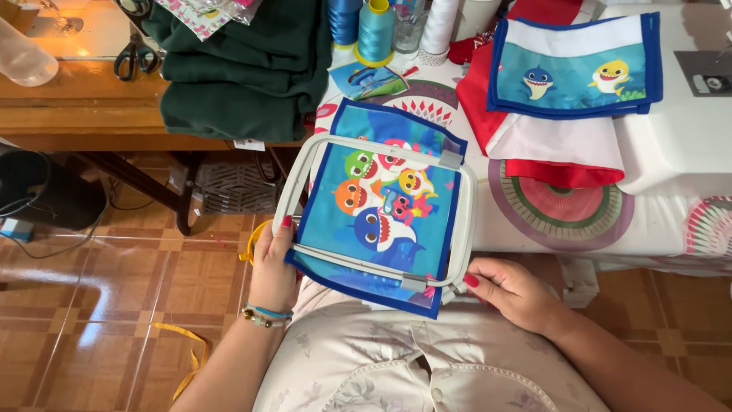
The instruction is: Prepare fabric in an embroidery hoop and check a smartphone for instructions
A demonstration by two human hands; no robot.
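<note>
Sitting at centre frame, the blue cartoon-shark fabric panel (pixel 381 210) already lies inside the white embroidery hoop (pixel 293 187), which is propped between lap and table edge. At lower left of centre, the left hand (pixel 273 268) grips the hoop's left rim, thumb on top. Farther right, the right hand (pixel 509 294) pinches the hoop's lower right corner at its fastener, fingers curled narrow. Framing looks nearly done; whether the fastener is tight cannot be told. A similar finished shark panel (pixel 573 65) rests at upper right.
</note>
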